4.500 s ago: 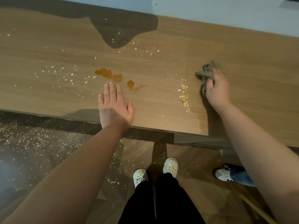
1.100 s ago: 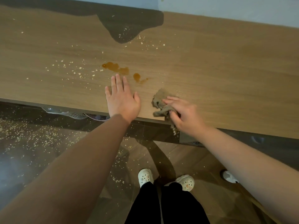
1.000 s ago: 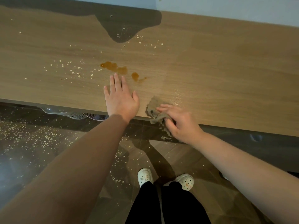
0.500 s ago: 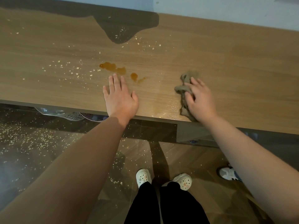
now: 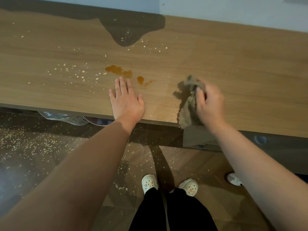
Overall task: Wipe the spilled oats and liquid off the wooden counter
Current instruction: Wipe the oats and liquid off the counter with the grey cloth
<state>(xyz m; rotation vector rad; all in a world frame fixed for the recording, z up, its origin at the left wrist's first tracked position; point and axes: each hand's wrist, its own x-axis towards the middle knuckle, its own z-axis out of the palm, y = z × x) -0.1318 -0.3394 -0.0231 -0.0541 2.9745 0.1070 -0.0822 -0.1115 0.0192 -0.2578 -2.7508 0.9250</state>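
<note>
amber liquid [image 5: 119,70] pooled (blotchy); oats [image 5: 78,73] scattered

Right hand [image 5: 210,104] gripping rag [image 5: 189,106], left hand [image 5: 127,102] flat

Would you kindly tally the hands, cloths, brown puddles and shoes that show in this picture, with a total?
Hands: 2, left hand and right hand
Cloth: 1
Brown puddles: 2
Shoes: 3, two white clogs and another shoe
Total: 8
</note>
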